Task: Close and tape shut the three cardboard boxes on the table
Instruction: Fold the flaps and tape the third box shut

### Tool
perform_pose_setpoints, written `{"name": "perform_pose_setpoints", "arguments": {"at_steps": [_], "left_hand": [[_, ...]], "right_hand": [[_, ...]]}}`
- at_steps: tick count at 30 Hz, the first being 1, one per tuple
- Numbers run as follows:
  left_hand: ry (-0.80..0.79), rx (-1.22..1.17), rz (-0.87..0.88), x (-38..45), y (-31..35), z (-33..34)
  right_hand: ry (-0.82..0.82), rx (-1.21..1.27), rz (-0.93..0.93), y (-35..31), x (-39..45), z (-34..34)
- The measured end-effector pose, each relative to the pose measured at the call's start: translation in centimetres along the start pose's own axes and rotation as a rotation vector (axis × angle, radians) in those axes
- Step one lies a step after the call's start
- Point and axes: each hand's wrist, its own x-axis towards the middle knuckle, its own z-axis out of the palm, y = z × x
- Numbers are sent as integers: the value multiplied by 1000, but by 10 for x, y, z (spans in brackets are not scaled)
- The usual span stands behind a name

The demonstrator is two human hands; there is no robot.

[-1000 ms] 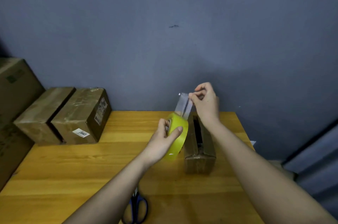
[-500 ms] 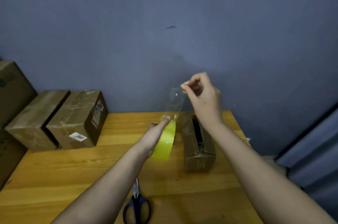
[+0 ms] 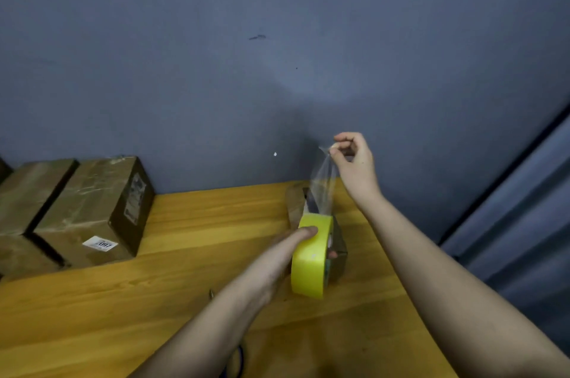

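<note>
My right hand (image 3: 354, 161) pinches the free end of the clear tape strip (image 3: 322, 186) between thumb and curled fingers, raised above the far edge of the table (image 3: 200, 223) and close to the blue-grey wall (image 3: 277, 69). The strip runs down to the yellow tape roll (image 3: 311, 257), which my left hand (image 3: 287, 251) grips, thumb laid over the top of the roll's rim; I cannot see the other fingers behind it. Directly behind the roll sits one small cardboard box (image 3: 297, 201), mostly hidden, with a dark gap showing along its top, near the table's right edge. To the left I see bare wood, then two more boxes side by side at the far left: the labelled box (image 3: 92, 211), and the outer box (image 3: 27, 192) against the frame's edge. That makes three boxes, one roll and one strip. Near my left forearm, the scissors (image 3: 234, 359) peek out, tip and a dark handle only.
</note>
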Motion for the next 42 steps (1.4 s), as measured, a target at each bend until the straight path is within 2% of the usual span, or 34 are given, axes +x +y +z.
{"name": "perform_pose_setpoints", "arguments": {"at_steps": [3,7,12,19,26,31,36,42], "left_hand": [[27,-25,150,1,-7,9],[141,-51,261,13,-6,23],[372,-181,282,40,-1,39],[537,-262,193,79,1,50],[540,-263,61,103,1,47],[502,-305,45,104,2,40],[490,-406,-5,105,0,31],[424,-390,-8,108,7,23]], "right_hand": [[22,30,77,21,12,-1],[-83,36,128,50,33,7],[-206,88,224,91,53,29],[-271,275,393,136,49,55],[-264,342,491,158,37,55],[-202,359,507,170,27,56],[-294,280,465,174,23,54],[-457,151,358,178,20,51]]}}
